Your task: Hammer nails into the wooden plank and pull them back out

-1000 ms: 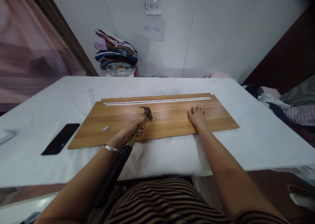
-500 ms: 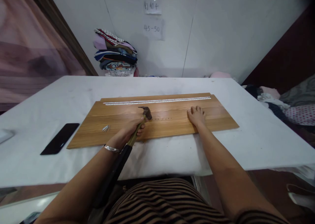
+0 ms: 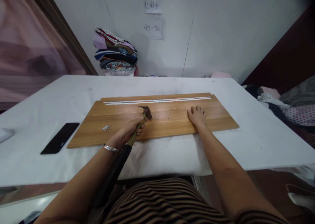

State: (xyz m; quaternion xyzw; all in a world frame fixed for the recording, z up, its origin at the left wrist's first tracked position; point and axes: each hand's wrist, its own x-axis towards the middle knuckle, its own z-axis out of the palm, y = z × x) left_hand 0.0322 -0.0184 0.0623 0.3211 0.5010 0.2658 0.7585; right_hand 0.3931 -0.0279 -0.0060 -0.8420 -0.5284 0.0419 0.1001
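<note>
Gripped hammer in left hand, head low over board by a nail row; pressed right hand open, flat alongside. Looked mid-nailing; called next for steady aim.

A white table stands before the wall. A long wooden board lies across its middle. A black phone lies well to the left.

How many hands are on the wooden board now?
2. The right hand lies flat on the board, right of the hammer head; the left hand, at the near edge, grips the hammer. No others show.
</note>
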